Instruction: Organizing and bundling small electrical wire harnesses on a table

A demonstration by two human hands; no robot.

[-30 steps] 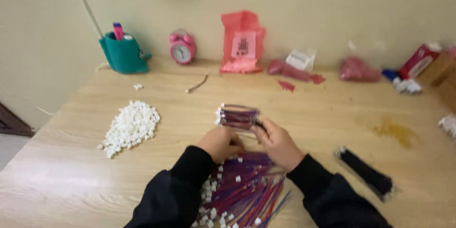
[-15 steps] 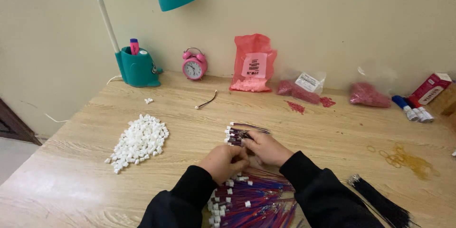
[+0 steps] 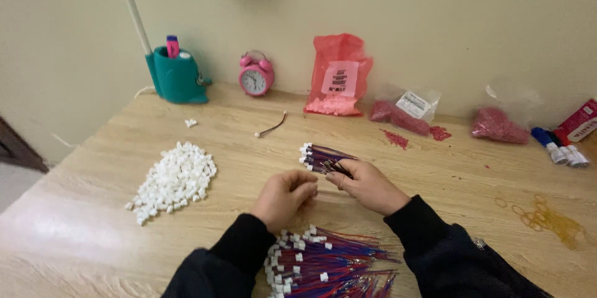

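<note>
Wooden desk [image 3: 435,180] against a cream wall; right hand [image 3: 367,185] pinches a small wire bundle [image 3: 323,158] mid-desk, left hand [image 3: 283,197] curled loosely beside it, white connectors [image 3: 174,180] heaped toward the left edge.

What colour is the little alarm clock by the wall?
The alarm clock is pink with a white face, clearest in the head view.

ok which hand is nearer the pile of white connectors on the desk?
Left. The left hand sits just right of the white connector pile, with bare desk between them. The right hand is farther right, touching the small wire bundle.
</note>
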